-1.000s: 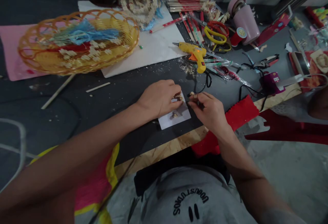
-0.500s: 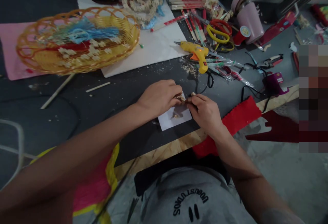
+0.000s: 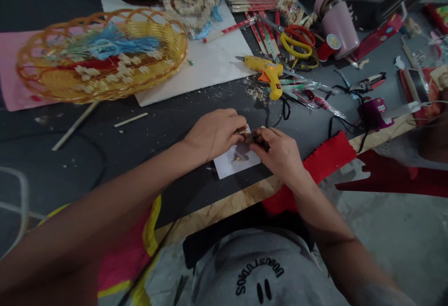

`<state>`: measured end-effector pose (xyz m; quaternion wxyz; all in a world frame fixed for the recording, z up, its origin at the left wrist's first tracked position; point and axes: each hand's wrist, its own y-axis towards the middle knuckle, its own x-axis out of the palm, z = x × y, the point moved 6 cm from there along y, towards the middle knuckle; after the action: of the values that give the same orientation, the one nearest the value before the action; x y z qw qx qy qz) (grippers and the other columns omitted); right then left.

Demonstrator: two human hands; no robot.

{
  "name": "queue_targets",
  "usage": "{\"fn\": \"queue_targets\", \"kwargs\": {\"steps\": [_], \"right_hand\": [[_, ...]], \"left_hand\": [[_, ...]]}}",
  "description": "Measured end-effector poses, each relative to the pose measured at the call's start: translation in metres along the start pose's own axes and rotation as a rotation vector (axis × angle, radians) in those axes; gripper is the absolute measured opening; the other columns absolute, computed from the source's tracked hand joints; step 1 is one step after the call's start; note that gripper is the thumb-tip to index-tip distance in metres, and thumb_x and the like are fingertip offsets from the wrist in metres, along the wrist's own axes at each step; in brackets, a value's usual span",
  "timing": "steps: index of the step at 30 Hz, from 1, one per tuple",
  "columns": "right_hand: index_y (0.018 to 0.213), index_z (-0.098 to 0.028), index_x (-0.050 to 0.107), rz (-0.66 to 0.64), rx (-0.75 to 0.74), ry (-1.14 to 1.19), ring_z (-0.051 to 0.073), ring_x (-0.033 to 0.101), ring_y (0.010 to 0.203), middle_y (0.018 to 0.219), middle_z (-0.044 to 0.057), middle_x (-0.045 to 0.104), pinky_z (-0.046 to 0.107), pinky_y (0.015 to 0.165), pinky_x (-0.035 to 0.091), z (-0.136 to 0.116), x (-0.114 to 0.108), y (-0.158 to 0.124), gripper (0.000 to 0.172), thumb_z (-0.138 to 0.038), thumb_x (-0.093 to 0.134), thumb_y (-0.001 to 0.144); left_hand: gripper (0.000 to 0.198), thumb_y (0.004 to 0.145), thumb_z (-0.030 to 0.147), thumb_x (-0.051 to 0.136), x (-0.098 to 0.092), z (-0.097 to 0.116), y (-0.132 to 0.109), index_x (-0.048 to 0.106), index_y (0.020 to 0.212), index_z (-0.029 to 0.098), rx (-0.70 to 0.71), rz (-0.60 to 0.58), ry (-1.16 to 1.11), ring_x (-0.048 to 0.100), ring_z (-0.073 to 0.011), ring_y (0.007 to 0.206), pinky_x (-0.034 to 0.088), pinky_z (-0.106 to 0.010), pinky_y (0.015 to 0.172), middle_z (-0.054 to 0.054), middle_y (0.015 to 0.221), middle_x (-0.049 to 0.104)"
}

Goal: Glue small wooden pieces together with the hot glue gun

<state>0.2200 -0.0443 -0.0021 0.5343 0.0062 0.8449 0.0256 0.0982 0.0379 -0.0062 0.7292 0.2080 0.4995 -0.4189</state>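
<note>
Both hands meet over a small white paper (image 3: 227, 168) near the table's front edge. My left hand (image 3: 219, 131) is closed, its fingertips pinching small beige-brown pieces (image 3: 246, 136). Just to its right my right hand (image 3: 278, 149) is closed too, thumb and fingers pressed around something small and dark that I cannot make out. The fingertips of the two hands nearly touch. On the paper, below the fingers, lies a small pale piece (image 3: 239, 159).
Beyond the hands lie a yellow glue gun (image 3: 264, 69), scissors (image 3: 297, 47), red thread (image 3: 329, 48) and a pink bottle (image 3: 341, 28). At the left is a wicker basket (image 3: 105, 92) with blue tassels. Red cloth (image 3: 329, 154) hangs over the edge. A person's arm (image 3: 436, 145) shows far right.
My right hand's fingers have curled and shifted slightly left, closer to my left hand. The view has moved a little, and another person's arm shows at the right.
</note>
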Motion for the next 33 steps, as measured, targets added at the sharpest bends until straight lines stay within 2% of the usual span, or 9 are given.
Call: {"fn": "queue_targets", "kwargs": {"steps": [8, 16, 27, 33], "right_hand": [[0.089, -0.023, 0.066, -0.053, -0.004, 0.016, 0.019, 0.067, 0.088, 0.093, 0.004, 0.070, 0.027, 0.074, 0.049, 0.0006, 0.0021, 0.0066, 0.007, -0.019, 0.061, 0.090], [0.085, -0.023, 0.066, -0.087, -0.006, 0.024, 0.018, 0.066, 0.084, 0.087, 0.003, 0.068, 0.026, 0.068, 0.045, 0.0015, 0.0018, 0.0093, 0.009, -0.017, 0.061, 0.090], [0.091, -0.023, 0.065, -0.062, -0.018, -0.029, 0.020, 0.065, 0.083, 0.089, 0.004, 0.068, 0.027, 0.068, 0.046, 0.0006, 0.0035, 0.0066, 0.008, -0.019, 0.059, 0.087], [0.104, -0.021, 0.065, -0.045, -0.040, 0.033, 0.022, 0.067, 0.091, 0.095, 0.006, 0.071, 0.032, 0.079, 0.053, 0.0006, -0.0007, 0.0018, 0.018, -0.021, 0.066, 0.085]], "left_hand": [[0.016, 0.089, 0.026, 0.058, -0.0003, 0.0014, 0.0011, 0.067, 0.100, 0.021, -0.014, -0.034, -0.003, 0.062, -0.0229, 0.102, 0.046, -0.031, 0.082, -0.005, 0.103, 0.065], [0.016, 0.090, 0.026, 0.057, -0.0017, 0.0035, 0.0010, 0.068, 0.101, 0.020, -0.039, -0.076, -0.002, 0.062, -0.0237, 0.104, 0.047, -0.032, 0.083, -0.006, 0.105, 0.065], [0.013, 0.089, 0.024, 0.058, -0.0008, 0.0034, 0.0011, 0.066, 0.098, 0.020, -0.026, -0.063, 0.026, 0.062, -0.0241, 0.103, 0.047, -0.033, 0.082, -0.006, 0.104, 0.065], [0.016, 0.089, 0.026, 0.055, -0.0004, 0.0023, -0.0005, 0.065, 0.100, 0.020, -0.018, -0.047, 0.036, 0.062, -0.0234, 0.103, 0.047, -0.033, 0.083, -0.006, 0.104, 0.065]]}}
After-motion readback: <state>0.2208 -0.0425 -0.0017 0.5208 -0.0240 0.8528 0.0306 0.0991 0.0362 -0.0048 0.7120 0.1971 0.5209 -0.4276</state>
